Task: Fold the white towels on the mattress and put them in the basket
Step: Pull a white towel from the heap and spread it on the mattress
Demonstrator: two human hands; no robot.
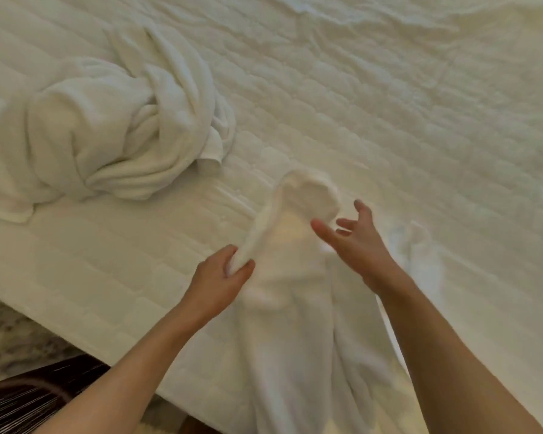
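Quilted mattress (373,114), blurred towel (295,314) in left hand (220,275), lower end cropped

Soft, warm, even light, possibly from far right. Shadows faint. Motion blur on held towel (295,277) and right hand (358,242). Wide-angle bending at edges.

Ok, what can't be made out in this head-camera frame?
Dark ribbed object, head view: cut by the bottom-left corner; basket or not, unclear.
Held towel, head view: motion-blurred, lower end leaves the bottom edge.
Right hand, head view: blurred; contact with the towel unclear.
Crumpled towel pile, head view: tangled; count unreadable.
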